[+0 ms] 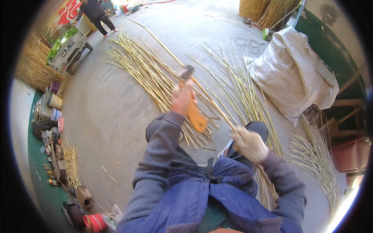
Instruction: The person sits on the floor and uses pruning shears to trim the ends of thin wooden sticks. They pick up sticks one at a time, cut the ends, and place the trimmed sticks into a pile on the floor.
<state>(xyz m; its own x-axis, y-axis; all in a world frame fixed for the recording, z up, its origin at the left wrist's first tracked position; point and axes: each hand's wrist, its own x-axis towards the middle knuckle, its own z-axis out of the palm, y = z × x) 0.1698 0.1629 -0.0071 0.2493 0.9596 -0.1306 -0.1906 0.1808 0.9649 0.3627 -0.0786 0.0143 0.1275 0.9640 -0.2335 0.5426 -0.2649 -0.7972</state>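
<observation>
My bare left hand [183, 98] is closed round a tool with an orange wooden handle [197, 119] and a dark head. The head lies against a long thin stalk [213, 102], though motion blur hides its exact shape. In a pale knitted glove, my right hand [249, 144] grips that stalk near its lower end. From there the stalk slants up past the tool and bends away to the far left. Beneath my left hand a bundle of tan stalks [149, 75] lies on the floor. Greener, thinner stalks [248, 97] spread out ahead of my right hand.
A white woven sack [293, 73] lies at right, with another pale bundle [314, 163] below it. A person [95, 11] stands far left beside a small cart [70, 50] carrying greens. Household clutter and a red reel [94, 222] line the left wall.
</observation>
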